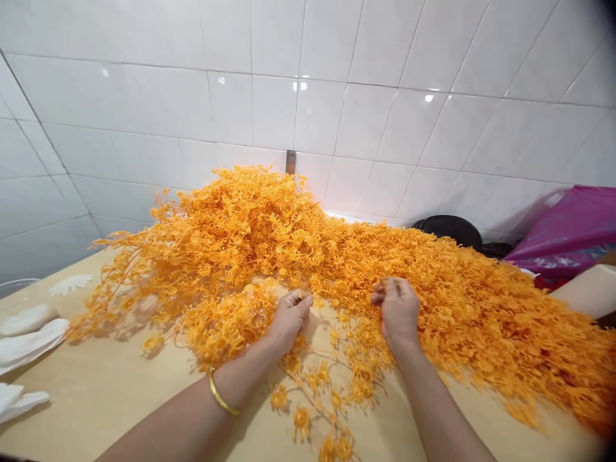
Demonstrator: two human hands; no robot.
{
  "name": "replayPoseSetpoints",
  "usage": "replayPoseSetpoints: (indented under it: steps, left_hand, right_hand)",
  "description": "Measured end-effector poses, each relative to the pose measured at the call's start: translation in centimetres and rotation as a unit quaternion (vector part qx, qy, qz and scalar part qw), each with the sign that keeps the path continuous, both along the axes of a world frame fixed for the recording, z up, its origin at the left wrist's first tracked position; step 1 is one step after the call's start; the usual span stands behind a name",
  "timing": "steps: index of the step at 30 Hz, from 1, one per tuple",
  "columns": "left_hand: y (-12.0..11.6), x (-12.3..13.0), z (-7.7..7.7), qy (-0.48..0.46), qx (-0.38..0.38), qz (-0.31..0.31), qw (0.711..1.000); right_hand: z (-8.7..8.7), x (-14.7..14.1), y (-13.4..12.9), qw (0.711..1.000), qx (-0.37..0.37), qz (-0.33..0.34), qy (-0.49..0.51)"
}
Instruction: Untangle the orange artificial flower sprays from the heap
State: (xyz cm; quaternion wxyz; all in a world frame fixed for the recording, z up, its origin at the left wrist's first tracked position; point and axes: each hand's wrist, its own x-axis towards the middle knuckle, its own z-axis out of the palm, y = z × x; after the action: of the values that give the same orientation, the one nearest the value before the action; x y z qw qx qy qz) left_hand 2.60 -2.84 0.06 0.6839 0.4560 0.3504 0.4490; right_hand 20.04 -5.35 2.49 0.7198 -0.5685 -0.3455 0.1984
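My left hand (291,316), with a gold bangle on its wrist, is closed in a pinch beside a small heap of orange artificial flower sprigs (228,321). What its fingertips hold is too small to make out. My right hand (399,309) is also pinched closed, at the near edge of the large orange pile (462,289); the thing between its fingers is unclear. Between my forearms, a loose flower sprig (308,391) with spidery little blooms lies on the tabletop. A taller mound of the same sprigs (250,218) rises behind my left hand.
White gloves (29,343) lie at the left of the pale tabletop (110,398). At the back right are black round objects (452,231) and a purple plastic bag (572,224). A white tiled wall (322,109) closes off the back.
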Motion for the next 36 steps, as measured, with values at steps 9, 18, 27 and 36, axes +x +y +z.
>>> replayPoseSetpoints:
  steps: [9, 18, 27, 36]
  left_hand:
    - [0.4, 0.2, -0.3, -0.041, 0.006, -0.011, 0.999]
    - [-0.2, 0.4, -0.1, -0.043, 0.004, -0.057, 0.997]
    - [-0.6, 1.4, 1.3, -0.042, 0.017, -0.067, 0.997]
    - [-0.5, 1.3, 1.7, -0.039, 0.092, -0.051, 0.994]
  right_hand:
    - [-0.1, -3.8, -1.0, 0.964, -0.112, 0.235, -0.064]
    - [-1.1, -4.7, -0.8, 0.925, -0.120, 0.307, -0.190]
    - [-0.6, -5.2, -0.9, 0.897, -0.036, -0.014, -0.440]
    - [-0.1, -5.3, -0.5, 0.878, -0.008, -0.060, -0.475]
